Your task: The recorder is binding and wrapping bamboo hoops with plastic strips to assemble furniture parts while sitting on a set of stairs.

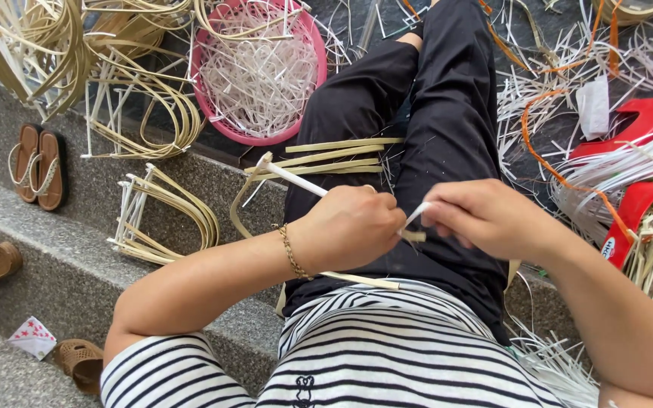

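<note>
The left hand [349, 227] is closed around a white strip [296, 181] that sticks out toward the upper left, over the lap in black trousers [447, 128]. The right hand [485, 219] pinches the other end of the white strip just beside the left hand. A pink basket [202, 60] full of white strips stands beyond the knees, and sandals [38, 166] lie on the stone step [77, 257].

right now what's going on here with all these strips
A person sits on stone steps, working thin strips in their lap. The left hand grips a white strip together with tan strips bent across the black trousers. The right hand pinches the white strip's end. A pink basket of white strips sits ahead, and sandals lie on the steps.
</note>
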